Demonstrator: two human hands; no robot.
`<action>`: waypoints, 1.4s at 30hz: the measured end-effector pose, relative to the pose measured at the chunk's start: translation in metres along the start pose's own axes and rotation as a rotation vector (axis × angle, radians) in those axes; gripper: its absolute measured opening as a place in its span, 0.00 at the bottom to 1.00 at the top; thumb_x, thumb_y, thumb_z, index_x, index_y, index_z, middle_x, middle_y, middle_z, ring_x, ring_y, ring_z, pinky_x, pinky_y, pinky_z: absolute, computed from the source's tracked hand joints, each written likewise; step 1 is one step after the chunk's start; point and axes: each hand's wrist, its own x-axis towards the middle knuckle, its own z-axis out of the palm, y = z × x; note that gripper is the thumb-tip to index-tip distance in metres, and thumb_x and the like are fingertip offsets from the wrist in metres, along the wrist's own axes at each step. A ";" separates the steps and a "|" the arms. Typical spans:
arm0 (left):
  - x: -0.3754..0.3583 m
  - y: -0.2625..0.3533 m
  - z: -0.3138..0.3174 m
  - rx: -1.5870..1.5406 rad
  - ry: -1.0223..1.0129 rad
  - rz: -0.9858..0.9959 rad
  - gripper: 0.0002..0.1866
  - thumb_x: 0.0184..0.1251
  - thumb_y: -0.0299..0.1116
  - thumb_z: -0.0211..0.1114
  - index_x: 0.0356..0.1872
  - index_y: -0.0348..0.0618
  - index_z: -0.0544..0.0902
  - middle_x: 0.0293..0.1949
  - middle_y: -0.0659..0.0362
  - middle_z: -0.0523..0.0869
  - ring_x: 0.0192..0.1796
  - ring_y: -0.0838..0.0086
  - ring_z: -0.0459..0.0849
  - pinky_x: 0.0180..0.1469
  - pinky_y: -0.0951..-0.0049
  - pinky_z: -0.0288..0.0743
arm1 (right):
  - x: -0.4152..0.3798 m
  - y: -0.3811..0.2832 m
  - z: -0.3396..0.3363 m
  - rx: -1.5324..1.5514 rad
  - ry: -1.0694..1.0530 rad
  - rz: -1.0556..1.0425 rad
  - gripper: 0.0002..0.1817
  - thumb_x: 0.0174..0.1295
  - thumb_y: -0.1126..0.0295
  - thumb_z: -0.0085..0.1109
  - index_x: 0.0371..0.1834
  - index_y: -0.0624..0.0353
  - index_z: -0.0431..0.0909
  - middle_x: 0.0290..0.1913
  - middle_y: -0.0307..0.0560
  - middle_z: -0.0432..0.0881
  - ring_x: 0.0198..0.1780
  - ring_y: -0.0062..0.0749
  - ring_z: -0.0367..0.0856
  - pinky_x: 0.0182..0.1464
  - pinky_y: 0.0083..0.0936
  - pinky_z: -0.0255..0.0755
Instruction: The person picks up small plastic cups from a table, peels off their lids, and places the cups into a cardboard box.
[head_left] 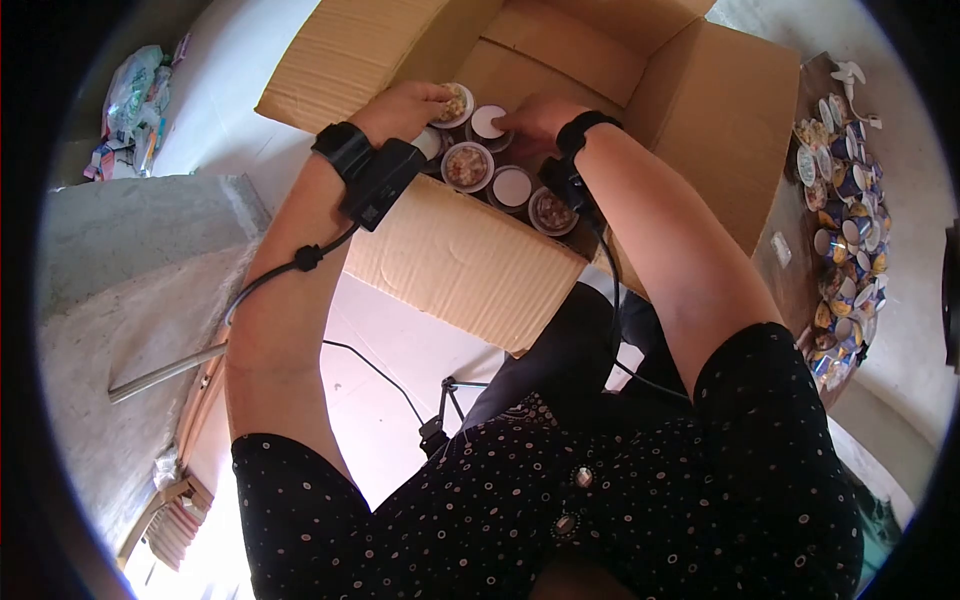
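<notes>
An open cardboard box (465,265) stands before me with several small round tubs along its near side. My left hand (408,108) is closed on the edge of a clear-topped tub (455,106) with pale pieces inside. My right hand (545,120) grips a white-topped tub (488,122) beside it, partly hidden by the fingers. Nearer to me sit a tub of pinkish pieces (467,167), another white-topped tub (512,187) and a tub of darker pieces (552,212). Both wrists carry black strapped devices.
Box flaps (715,130) stick out on the sides. To the right, a brown table (785,290) bears a long cluster of blue-and-yellow cups (850,235) and a small white fan (850,75). Plastic bags (135,95) lie at the far left. A thin tripod (440,420) stands below the box.
</notes>
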 end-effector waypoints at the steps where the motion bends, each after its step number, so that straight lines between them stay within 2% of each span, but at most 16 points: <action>1: -0.002 0.004 0.000 0.035 0.002 0.001 0.17 0.68 0.26 0.51 0.56 0.30 0.74 0.50 0.55 0.81 0.50 0.76 0.78 0.53 0.78 0.71 | 0.001 -0.001 0.002 0.012 -0.020 -0.003 0.21 0.59 0.53 0.58 0.37 0.64 0.83 0.30 0.44 0.85 0.30 0.26 0.82 0.32 0.23 0.73; 3: 0.001 -0.002 0.000 0.071 0.000 0.001 0.17 0.68 0.26 0.51 0.56 0.30 0.74 0.50 0.55 0.81 0.51 0.75 0.77 0.54 0.78 0.71 | -0.002 -0.003 0.001 0.027 -0.039 -0.004 0.22 0.59 0.52 0.58 0.36 0.64 0.83 0.30 0.43 0.85 0.30 0.26 0.82 0.32 0.24 0.72; 5: 0.007 -0.017 0.000 -0.023 0.030 0.090 0.18 0.68 0.33 0.54 0.52 0.31 0.77 0.46 0.51 0.85 0.46 0.72 0.81 0.52 0.75 0.71 | -0.003 -0.002 -0.001 -0.025 -0.065 -0.002 0.22 0.58 0.51 0.58 0.34 0.63 0.84 0.29 0.43 0.85 0.28 0.27 0.80 0.30 0.26 0.70; 11: 0.009 -0.021 0.000 -0.025 0.018 0.092 0.17 0.68 0.33 0.54 0.52 0.32 0.77 0.46 0.51 0.84 0.47 0.71 0.81 0.52 0.75 0.71 | -0.004 -0.002 0.003 -0.084 0.074 -0.008 0.22 0.57 0.51 0.59 0.33 0.64 0.84 0.26 0.43 0.83 0.24 0.28 0.75 0.29 0.28 0.66; 17: 0.006 -0.017 0.000 0.075 0.036 0.119 0.18 0.67 0.33 0.54 0.52 0.32 0.77 0.47 0.52 0.84 0.47 0.72 0.80 0.53 0.76 0.71 | 0.004 0.002 0.007 -0.110 0.115 -0.072 0.22 0.56 0.52 0.59 0.28 0.64 0.84 0.24 0.44 0.83 0.25 0.28 0.77 0.31 0.29 0.68; 18: 0.006 -0.014 0.000 0.075 0.035 0.120 0.18 0.67 0.33 0.54 0.52 0.32 0.77 0.47 0.52 0.84 0.47 0.72 0.80 0.53 0.76 0.71 | 0.005 0.002 0.005 -0.109 0.116 -0.071 0.22 0.56 0.52 0.59 0.28 0.64 0.84 0.24 0.44 0.83 0.25 0.28 0.77 0.31 0.29 0.68; 20: 0.002 -0.005 0.002 -0.006 -0.018 -0.021 0.19 0.68 0.26 0.51 0.58 0.28 0.72 0.52 0.53 0.79 0.53 0.73 0.76 0.56 0.77 0.69 | 0.007 0.002 0.005 -0.110 0.109 -0.040 0.22 0.55 0.52 0.59 0.29 0.65 0.84 0.24 0.45 0.83 0.26 0.28 0.79 0.31 0.29 0.69; 24: -0.003 0.004 0.003 0.124 -0.033 0.035 0.19 0.68 0.26 0.51 0.58 0.29 0.72 0.53 0.54 0.79 0.54 0.73 0.76 0.57 0.77 0.69 | 0.010 0.008 0.005 -0.135 0.101 -0.088 0.24 0.55 0.50 0.59 0.29 0.65 0.84 0.26 0.46 0.84 0.26 0.29 0.79 0.32 0.28 0.71; 26: 0.003 -0.009 0.005 0.071 0.031 0.064 0.18 0.67 0.31 0.54 0.54 0.32 0.76 0.45 0.53 0.84 0.46 0.73 0.80 0.51 0.76 0.71 | 0.013 0.010 0.008 -0.013 0.086 -0.094 0.25 0.55 0.49 0.59 0.30 0.65 0.84 0.27 0.47 0.84 0.26 0.30 0.80 0.33 0.27 0.72; 29: 0.006 -0.020 0.005 -0.068 0.036 0.091 0.18 0.67 0.31 0.54 0.54 0.31 0.76 0.46 0.54 0.84 0.45 0.75 0.80 0.50 0.78 0.71 | 0.015 0.008 0.011 -0.009 0.070 -0.045 0.25 0.55 0.50 0.61 0.32 0.66 0.84 0.28 0.48 0.84 0.27 0.31 0.81 0.32 0.26 0.73; 33: 0.010 -0.019 0.001 -0.072 -0.007 0.091 0.18 0.67 0.31 0.54 0.54 0.30 0.76 0.46 0.55 0.84 0.45 0.76 0.80 0.50 0.78 0.72 | 0.010 0.003 0.007 -0.119 0.108 -0.057 0.24 0.54 0.50 0.62 0.33 0.66 0.84 0.28 0.48 0.85 0.28 0.33 0.82 0.31 0.28 0.73; 35: 0.005 -0.014 0.003 -0.123 0.021 0.003 0.18 0.67 0.31 0.54 0.54 0.30 0.76 0.46 0.54 0.84 0.46 0.75 0.80 0.51 0.78 0.72 | 0.009 0.003 0.008 -0.089 0.090 -0.068 0.26 0.53 0.47 0.62 0.33 0.65 0.84 0.28 0.48 0.85 0.29 0.35 0.83 0.33 0.30 0.73; 36: 0.002 -0.011 0.003 -0.118 0.019 0.002 0.18 0.67 0.31 0.54 0.54 0.30 0.76 0.46 0.54 0.84 0.46 0.75 0.80 0.51 0.78 0.72 | 0.009 0.003 0.008 -0.084 0.092 -0.069 0.26 0.53 0.47 0.62 0.33 0.65 0.84 0.28 0.48 0.85 0.29 0.35 0.83 0.33 0.30 0.73; 38: -0.003 -0.002 0.002 0.130 0.094 0.083 0.18 0.66 0.30 0.54 0.54 0.30 0.76 0.47 0.53 0.84 0.48 0.74 0.80 0.51 0.77 0.72 | 0.005 0.002 0.008 -0.126 0.143 -0.058 0.29 0.51 0.44 0.62 0.35 0.64 0.84 0.31 0.48 0.85 0.31 0.35 0.83 0.33 0.31 0.73; 40: 0.009 -0.025 -0.004 0.119 0.091 0.092 0.18 0.66 0.30 0.54 0.54 0.30 0.76 0.47 0.52 0.84 0.48 0.73 0.80 0.52 0.77 0.72 | -0.007 -0.006 0.006 -0.147 0.163 -0.028 0.30 0.50 0.43 0.62 0.36 0.65 0.83 0.33 0.49 0.85 0.32 0.35 0.82 0.34 0.31 0.73; 42: 0.008 -0.015 -0.003 0.113 0.086 0.103 0.18 0.66 0.29 0.54 0.54 0.30 0.76 0.47 0.52 0.84 0.48 0.73 0.80 0.52 0.76 0.72 | -0.018 -0.010 0.004 -0.164 0.186 0.002 0.31 0.49 0.43 0.63 0.37 0.65 0.83 0.34 0.50 0.85 0.33 0.35 0.82 0.34 0.31 0.73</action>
